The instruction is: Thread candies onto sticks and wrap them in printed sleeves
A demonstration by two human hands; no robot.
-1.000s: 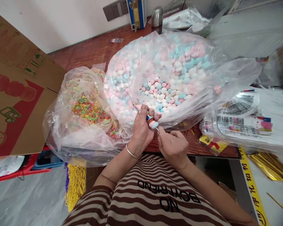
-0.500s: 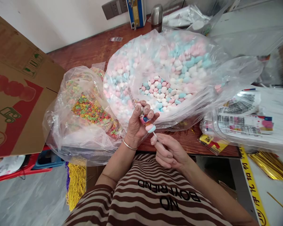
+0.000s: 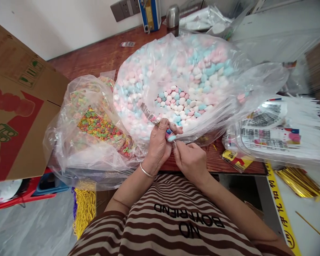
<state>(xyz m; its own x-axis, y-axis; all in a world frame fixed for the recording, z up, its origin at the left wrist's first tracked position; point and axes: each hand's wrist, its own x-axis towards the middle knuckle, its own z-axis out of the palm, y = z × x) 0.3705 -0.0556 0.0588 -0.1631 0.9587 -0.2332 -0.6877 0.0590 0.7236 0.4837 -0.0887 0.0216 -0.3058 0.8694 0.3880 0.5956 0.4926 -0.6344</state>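
Note:
My left hand [image 3: 159, 144] is closed around a small printed plastic wrapper [image 3: 148, 113], whose long clear end sticks out past the thumb. At the wrapper's near end a pale blue candy [image 3: 171, 138] shows between the fingers. A thin white stick [image 3: 175, 143] runs from this candy into my right hand [image 3: 191, 160], which pinches it; most of the stick is hidden by the fingers. Just beyond both hands lies a big clear bag [image 3: 130, 94] of pink, white and blue candies [image 3: 181, 101], its mouth spread wide.
To the left, another clear bag [image 3: 69, 149] holds small colourful rings [image 3: 101, 128]. A cardboard box [image 3: 16, 96] stands at far left. On the right are a clear plastic tub [image 3: 236, 142] with printed wrappers [image 3: 272, 135], yellow twist ties [image 3: 237, 160] and gold ties [image 3: 300, 181].
My right hand has moved up against the left, and the candy on the stick has gone deeper into the wrapper. Less of the stick and candy shows. The view has shifted slightly.

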